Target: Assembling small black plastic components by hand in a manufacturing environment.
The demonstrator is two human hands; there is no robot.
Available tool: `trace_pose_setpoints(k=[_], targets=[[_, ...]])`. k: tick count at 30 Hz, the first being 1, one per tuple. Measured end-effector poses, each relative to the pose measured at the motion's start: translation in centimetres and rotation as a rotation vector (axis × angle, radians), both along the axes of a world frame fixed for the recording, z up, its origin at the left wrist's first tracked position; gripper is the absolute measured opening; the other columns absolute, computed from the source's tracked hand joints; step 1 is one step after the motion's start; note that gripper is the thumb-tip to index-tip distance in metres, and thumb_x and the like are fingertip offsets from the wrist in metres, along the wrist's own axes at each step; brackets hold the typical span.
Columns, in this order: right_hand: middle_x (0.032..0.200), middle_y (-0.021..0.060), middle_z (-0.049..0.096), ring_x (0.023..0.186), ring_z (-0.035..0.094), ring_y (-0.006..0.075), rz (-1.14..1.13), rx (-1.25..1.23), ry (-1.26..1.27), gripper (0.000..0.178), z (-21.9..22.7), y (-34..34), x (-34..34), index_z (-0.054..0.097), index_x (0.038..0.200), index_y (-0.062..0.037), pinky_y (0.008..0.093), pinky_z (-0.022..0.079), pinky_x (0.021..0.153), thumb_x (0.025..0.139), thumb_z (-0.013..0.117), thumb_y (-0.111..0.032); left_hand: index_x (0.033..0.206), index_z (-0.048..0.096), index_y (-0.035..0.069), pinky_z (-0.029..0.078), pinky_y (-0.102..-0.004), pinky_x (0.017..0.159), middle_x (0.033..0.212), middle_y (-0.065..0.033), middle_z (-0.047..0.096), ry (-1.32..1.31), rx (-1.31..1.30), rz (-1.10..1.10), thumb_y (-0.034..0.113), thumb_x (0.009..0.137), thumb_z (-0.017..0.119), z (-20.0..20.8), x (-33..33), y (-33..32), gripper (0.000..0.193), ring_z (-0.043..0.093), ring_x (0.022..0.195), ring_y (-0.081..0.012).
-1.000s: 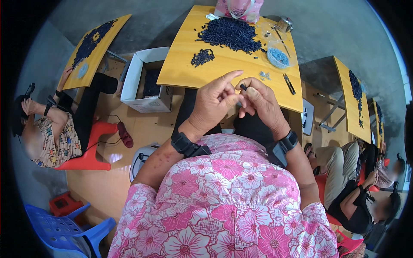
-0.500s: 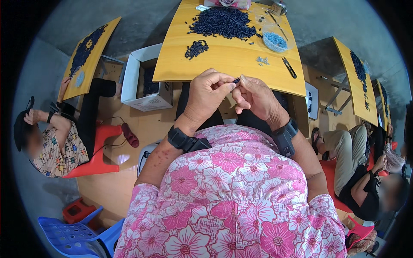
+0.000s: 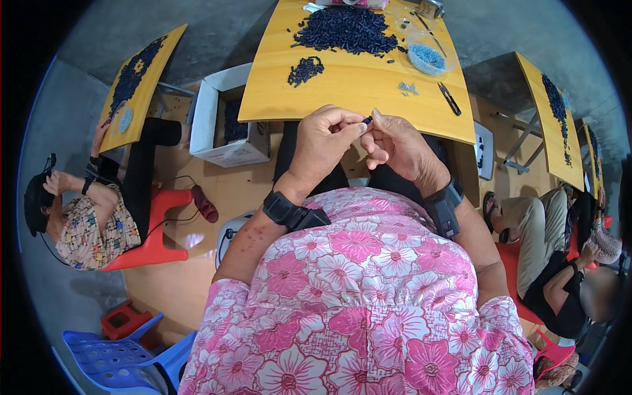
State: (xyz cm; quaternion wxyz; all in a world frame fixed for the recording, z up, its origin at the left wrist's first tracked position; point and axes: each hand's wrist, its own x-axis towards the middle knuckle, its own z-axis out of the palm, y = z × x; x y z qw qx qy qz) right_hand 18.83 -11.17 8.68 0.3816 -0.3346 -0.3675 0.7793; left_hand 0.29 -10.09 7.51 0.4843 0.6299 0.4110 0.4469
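Note:
My left hand (image 3: 324, 141) pinches a small dark cylindrical piece (image 3: 367, 120) between thumb and fingertips, just off the table's front edge. Against its other end press the thumb and finger of my right hand (image 3: 398, 141), also closed; its lower fingers are curled. Whether the right fingers hold a tiny part as well is hidden. Beyond my hands, a small group of dark cylindrical pieces (image 3: 305, 70) lies on the yellow table (image 3: 355, 92), with a large heap of them (image 3: 345, 29) behind it. Several little clear-grey bits (image 3: 408, 88) lie to the right, near black thread snips (image 3: 449, 99).
A round clear tub (image 3: 426, 59) of small blue pieces stands at the table's right. Below its left edge is an open white carton (image 3: 230, 155). People sit on red stools at tables on both sides. A blue plastic chair (image 3: 108, 355) is at lower left.
The whole view has shifted slightly, so the table appears a little further right. My hands keep nearly the same pinch around the dark piece.

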Motion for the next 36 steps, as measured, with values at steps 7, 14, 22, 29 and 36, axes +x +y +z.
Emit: trace_pose_setpoints(k=[7, 14, 22, 29, 36], targets=[[0.076, 0.0008, 0.057, 0.062, 0.051, 0.0085, -0.004, -0.062, 0.115, 0.037, -1.0, 0.1, 0.4, 0.059, 0.106, -0.0028, 0.0269, 0.055, 0.06, 0.101, 0.048, -0.038, 0.1, 0.07, 0.001, 0.049, -0.0197, 0.062, 0.09, -0.0021, 0.066, 0.081, 0.076, 0.006, 0.011, 0.09, 0.065, 0.3, 0.4, 0.1, 0.015, 0.059, 0.074, -0.0057], [0.081, 0.0004, 0.058, 0.07, 0.054, 0.0077, 0.048, -0.111, 0.277, 0.035, -2.0, 0.4, 0.8, 0.058, 0.111, -0.0023, 0.0277, 0.056, 0.062, 0.101, 0.048, -0.034, 0.106, 0.069, 0.0, 0.052, -0.0201, 0.061, 0.095, -0.004, 0.068, -0.008, -0.06, -0.035, 0.01, 0.096, 0.054, 0.8, 0.5, -0.1, 0.02, 0.062, 0.076, -0.0071], [0.081, 0.0002, 0.059, 0.071, 0.058, 0.0072, -0.01, -0.106, 0.319, 0.028, -2.9, 0.0, 1.3, 0.06, 0.109, -0.0027, 0.029, 0.059, 0.062, 0.099, 0.054, -0.028, 0.109, 0.068, -0.001, 0.051, -0.0197, 0.061, 0.096, -0.0048, 0.069, 0.052, 0.005, -0.048, 0.012, 0.094, 0.059, -0.4, 1.2, 0.2, 0.022, 0.063, 0.079, -0.0073], [0.074, 0.0014, 0.055, 0.062, 0.052, 0.007, -0.062, 0.053, 0.076, 0.026, -1.4, -0.2, 4.6, 0.061, 0.104, -0.0004, 0.026, 0.056, 0.059, 0.097, 0.055, -0.025, 0.115, 0.066, 0.0, 0.051, -0.0203, 0.063, 0.096, -0.0011, 0.066, 0.03, -0.156, 0.016, 0.009, 0.092, 0.063, -1.7, -0.6, 0.4, 0.025, 0.057, 0.078, -0.0045], [0.073, -0.0009, 0.053, 0.06, 0.05, 0.0071, -0.801, 0.189, -0.377, 0.027, -2.5, -4.5, 15.8, 0.061, 0.109, 0.0, 0.0255, 0.052, 0.063, 0.096, 0.055, -0.022, 0.113, 0.067, 0.001, 0.048, -0.019, 0.061, 0.093, 0.0013, 0.066, 0.003, -0.225, 0.002, 0.009, 0.093, 0.061, -3.3, -0.6, 1.0, 0.023, 0.054, 0.07, -0.0024]])
